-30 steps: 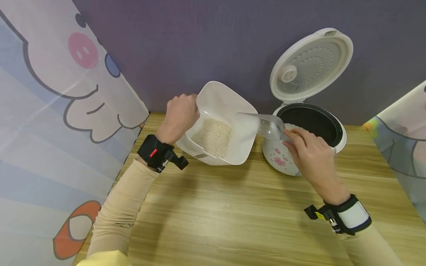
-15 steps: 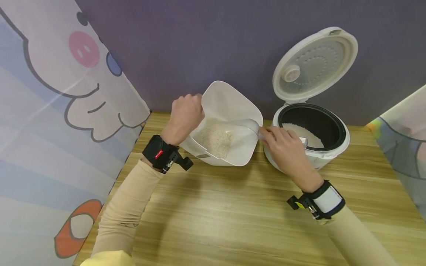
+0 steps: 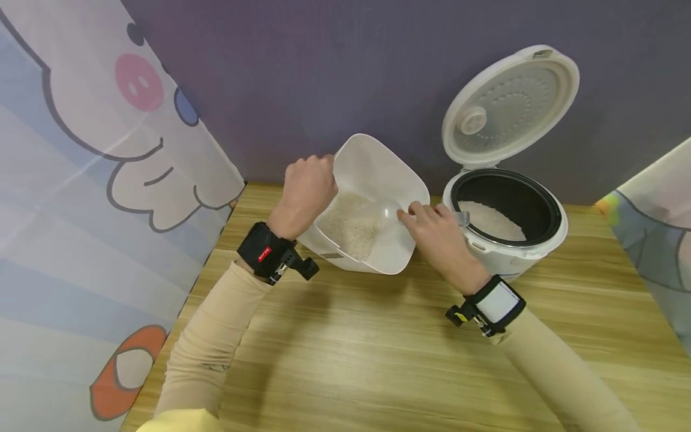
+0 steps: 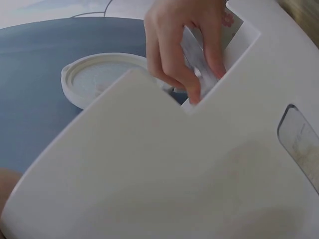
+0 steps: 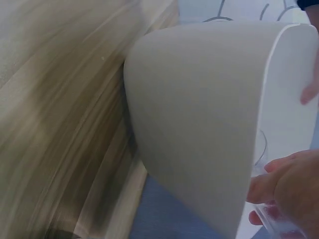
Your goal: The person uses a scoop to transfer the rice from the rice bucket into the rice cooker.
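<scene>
Scoop [image 3: 386, 212] meets rice [image 3: 357, 238] inside the tilted bin [image 3: 375, 168] in the head view, right hand [image 3: 438, 235] pinching its handle [image 3: 463, 219], left hand [image 3: 309, 195] gripping the rim. Left-wrist view: fingers [image 4: 172, 55] near the rim; right-wrist view: scoop inside, so a low, level push should load best.

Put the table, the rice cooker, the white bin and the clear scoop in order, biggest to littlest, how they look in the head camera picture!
1. The table
2. The rice cooker, counting its open lid
3. The white bin
4. The clear scoop, partly hidden by the right hand
</scene>
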`<state>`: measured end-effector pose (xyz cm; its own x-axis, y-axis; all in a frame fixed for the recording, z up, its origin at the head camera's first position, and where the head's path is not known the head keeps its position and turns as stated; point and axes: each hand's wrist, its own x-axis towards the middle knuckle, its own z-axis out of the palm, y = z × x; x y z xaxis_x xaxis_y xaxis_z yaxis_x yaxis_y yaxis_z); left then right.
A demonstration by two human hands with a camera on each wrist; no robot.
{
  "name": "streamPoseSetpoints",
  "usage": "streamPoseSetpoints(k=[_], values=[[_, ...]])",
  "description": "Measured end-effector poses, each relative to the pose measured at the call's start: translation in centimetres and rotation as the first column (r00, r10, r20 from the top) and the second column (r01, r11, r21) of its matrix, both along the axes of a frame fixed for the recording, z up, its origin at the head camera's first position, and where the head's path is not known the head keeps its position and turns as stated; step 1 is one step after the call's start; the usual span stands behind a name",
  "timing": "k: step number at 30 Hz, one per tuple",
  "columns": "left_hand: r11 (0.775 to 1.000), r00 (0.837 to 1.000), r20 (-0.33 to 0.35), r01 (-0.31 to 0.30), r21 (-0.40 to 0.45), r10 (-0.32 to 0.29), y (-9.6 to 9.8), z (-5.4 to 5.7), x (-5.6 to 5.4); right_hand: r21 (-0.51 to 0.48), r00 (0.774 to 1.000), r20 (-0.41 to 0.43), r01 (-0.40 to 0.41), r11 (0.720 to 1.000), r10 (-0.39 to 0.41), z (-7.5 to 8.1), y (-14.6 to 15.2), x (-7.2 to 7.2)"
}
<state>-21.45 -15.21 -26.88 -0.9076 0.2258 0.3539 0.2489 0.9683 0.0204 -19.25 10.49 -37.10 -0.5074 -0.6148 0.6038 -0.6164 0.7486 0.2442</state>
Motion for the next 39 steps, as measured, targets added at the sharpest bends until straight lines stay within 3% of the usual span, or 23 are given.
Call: streamPoseSetpoints(k=[11, 20, 29, 34, 39], values=[[1.0, 0.999, -0.037, 0.013, 0.002, -0.013, 0.1, -0.1, 0.0, 0.138, 0.999, -0.016, 0.053, 0.989, -0.051, -0.5, -0.8, -0.5], [1.0, 0.999, -0.045, 0.016, 0.009, -0.015, 0.2, -0.2, -0.2, 0.221, 0.996, 0.078, 0.02, 0.975, -0.038, 0.7, -1.3, -0.3], [1.0, 0.999, -0.037, 0.021, 0.002, -0.02, 0.7, -0.1, -0.3, 0.239, 0.985, 0.174, -0.04, 0.97, -0.002, 1.9, -1.6, 0.2], [1.0, 0.999, -0.032, 0.014, -0.016, -0.015, 0.8, 0.0, -0.4, 0.252, 0.968, 0.252, -0.054, 0.966, -0.011, 2.4, -1.7, 0.5], [1.0, 1.0, -0.018, 0.003, -0.022, -0.004, 0.9, -0.1, -0.5, 0.22, 0.927, 0.373, -0.053, 0.974, -0.033, 2.6, -2.1, 0.7]])
